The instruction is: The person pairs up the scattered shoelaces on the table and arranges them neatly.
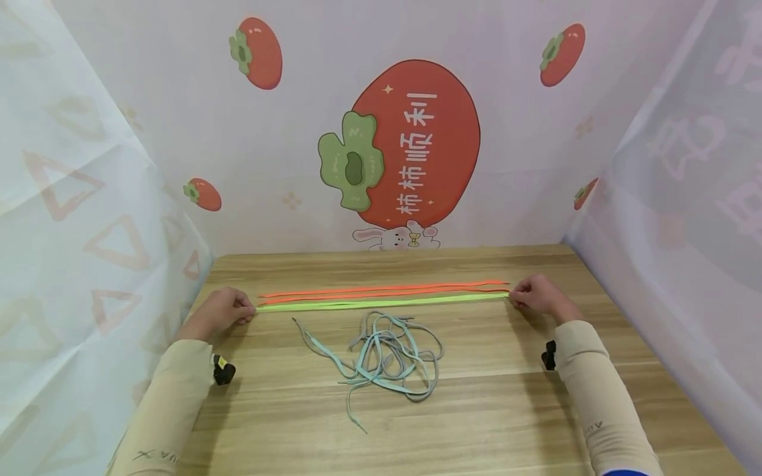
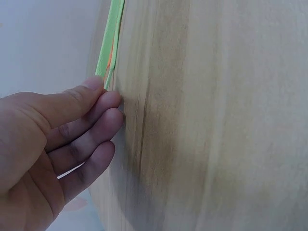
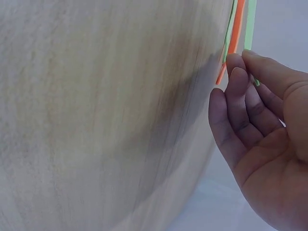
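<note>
Across the table (image 1: 476, 426), left hand (image 1: 221, 311) and right hand (image 1: 540, 295) pinch green strands (image 1: 381, 303), straight like the orange strands (image 1: 381, 289); tangled laces (image 1: 389, 385) seemingly remain.

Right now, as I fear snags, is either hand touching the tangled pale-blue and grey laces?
No, the left hand and right hand pinch opposite ends of the flat yellow-green strands, apart from the tangle.
</note>
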`<action>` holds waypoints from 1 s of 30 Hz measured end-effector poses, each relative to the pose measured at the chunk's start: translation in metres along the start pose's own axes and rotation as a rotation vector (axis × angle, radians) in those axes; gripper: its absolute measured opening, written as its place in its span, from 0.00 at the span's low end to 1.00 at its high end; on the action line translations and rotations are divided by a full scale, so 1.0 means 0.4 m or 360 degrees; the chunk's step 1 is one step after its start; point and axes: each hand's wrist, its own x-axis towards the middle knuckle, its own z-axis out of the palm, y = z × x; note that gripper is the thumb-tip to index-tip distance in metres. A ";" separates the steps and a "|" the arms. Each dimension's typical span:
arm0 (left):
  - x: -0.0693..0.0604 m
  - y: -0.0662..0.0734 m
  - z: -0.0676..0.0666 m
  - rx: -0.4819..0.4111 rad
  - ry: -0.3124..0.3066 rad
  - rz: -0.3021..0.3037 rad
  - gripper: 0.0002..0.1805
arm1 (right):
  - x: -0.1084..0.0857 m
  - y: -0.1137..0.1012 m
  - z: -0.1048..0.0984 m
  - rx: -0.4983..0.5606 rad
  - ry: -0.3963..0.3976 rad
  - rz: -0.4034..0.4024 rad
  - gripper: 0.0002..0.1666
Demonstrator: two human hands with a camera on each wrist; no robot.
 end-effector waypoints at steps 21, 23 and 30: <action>0.007 0.020 0.008 0.0089 0.0035 0.0050 0.12 | -0.002 -0.004 0.020 -0.0023 0.0011 0.0094 0.13; 0.006 0.023 0.010 0.0105 0.0041 0.0042 0.13 | -0.002 -0.005 0.021 -0.0026 0.0014 0.0112 0.13; 0.002 0.022 0.014 0.0131 0.0043 0.0024 0.14 | -0.002 -0.001 0.019 -0.0016 0.0016 0.0158 0.13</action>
